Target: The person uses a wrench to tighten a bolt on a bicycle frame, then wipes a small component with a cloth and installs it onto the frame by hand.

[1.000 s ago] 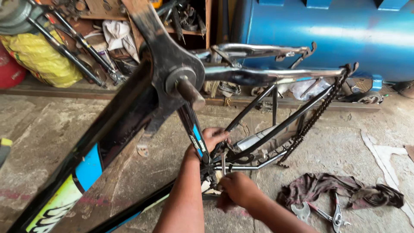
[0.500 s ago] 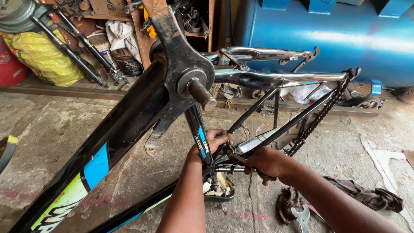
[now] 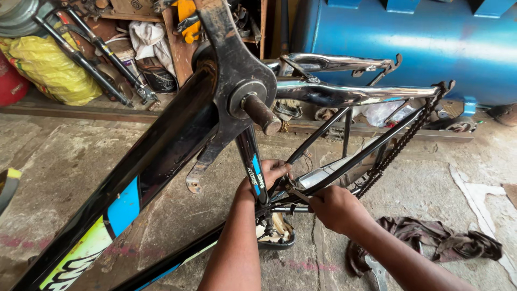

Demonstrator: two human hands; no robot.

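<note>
An upside-down black bicycle frame (image 3: 161,156) with blue and yellow patches fills the view, its bottom bracket axle (image 3: 261,113) pointing at me. My left hand (image 3: 269,175) grips the seat tube from behind, near the seat clamp. My right hand (image 3: 336,207) is closed on a small metal tool (image 3: 296,194) at the same joint. The saddle (image 3: 274,234) rests on the concrete floor below both hands. A chain (image 3: 401,145) hangs loose along the rear stays.
A dark rag (image 3: 431,242) and a spanner (image 3: 377,269) lie on the floor at the right. A blue tank (image 3: 409,43) stands behind. Fork parts (image 3: 91,59), a yellow sack (image 3: 48,64) and wooden shelves fill the back left.
My right hand rose from low near the saddle to the seat clamp joint and now holds the tool there. The view moved slightly closer. My left hand stayed on the tube.
</note>
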